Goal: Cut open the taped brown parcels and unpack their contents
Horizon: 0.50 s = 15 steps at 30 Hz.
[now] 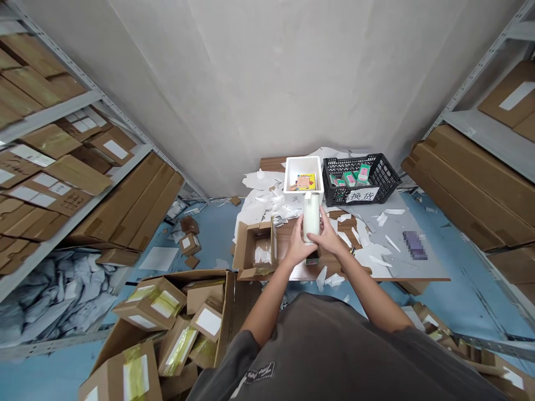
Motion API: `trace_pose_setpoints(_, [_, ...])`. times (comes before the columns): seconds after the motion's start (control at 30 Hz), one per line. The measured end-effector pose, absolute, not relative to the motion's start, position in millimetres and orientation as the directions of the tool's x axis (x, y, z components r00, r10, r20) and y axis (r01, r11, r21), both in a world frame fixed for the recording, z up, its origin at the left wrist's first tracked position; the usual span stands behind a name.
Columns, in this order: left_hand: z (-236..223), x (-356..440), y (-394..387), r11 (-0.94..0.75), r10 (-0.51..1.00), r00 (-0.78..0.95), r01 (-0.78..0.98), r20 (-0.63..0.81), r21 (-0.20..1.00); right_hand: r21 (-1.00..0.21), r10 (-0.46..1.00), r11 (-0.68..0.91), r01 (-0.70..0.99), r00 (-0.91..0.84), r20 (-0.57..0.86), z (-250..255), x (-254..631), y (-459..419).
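A pale white-green cylindrical object (pixel 311 216), like a bottle or flask, stands upright between my two hands above the table. My left hand (pixel 297 245) grips its lower left side. On the lower right, the fingers of my right hand (pixel 328 236) are wrapped round it. Just behind it sits a white bin (pixel 291 196) with a yellow box (pixel 306 181) and other small boxes inside. To the left of my left hand is an opened cardboard box (pixel 243 250) with white paper in it. A dark item below my hands is mostly hidden.
A black crate (pixel 330 196) holding several green-and-pink boxes (pixel 363 173) is at the back right. Torn paper (pixel 267 203) litters the table (pixel 401 262). A large carton (pixel 228 312) of parcels stands lower left. Shelves (pixel 137 159) with boxes flank both sides.
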<state>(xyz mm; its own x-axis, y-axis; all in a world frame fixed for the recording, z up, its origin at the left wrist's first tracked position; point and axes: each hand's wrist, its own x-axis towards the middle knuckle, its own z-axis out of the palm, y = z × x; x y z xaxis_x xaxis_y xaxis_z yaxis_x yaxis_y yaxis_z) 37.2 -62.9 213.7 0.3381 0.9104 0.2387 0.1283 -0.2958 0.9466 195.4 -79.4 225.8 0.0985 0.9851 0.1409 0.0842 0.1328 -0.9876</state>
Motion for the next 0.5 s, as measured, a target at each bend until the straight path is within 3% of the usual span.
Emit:
trace_pose_setpoints(0.1, [217, 37, -63, -0.343, 0.912, 0.306, 0.204, 0.273, 0.917, -0.987, 0.985, 0.128, 0.097, 0.108, 0.138, 228, 196, -84])
trace_pose_setpoints(0.23, [219, 37, -62, -0.319, 0.882, 0.399, 0.116, 0.25, 0.941, -0.991, 0.991, 0.13, 0.01, 0.028, 0.131, 233, 196, -88])
trace_pose_setpoints(0.4, [218, 41, -63, -0.362, 0.912, 0.324, 0.339, 0.254, 0.868, -0.991, 0.989, 0.132, 0.012, 0.07, 0.133, 237, 191, -90])
trace_pose_setpoints(0.5, [215, 42, -63, -0.364, 0.916, 0.31, 0.38, 0.254, 0.851, -0.991, 0.99, 0.126, 0.034, 0.066, 0.128, 237, 192, -93])
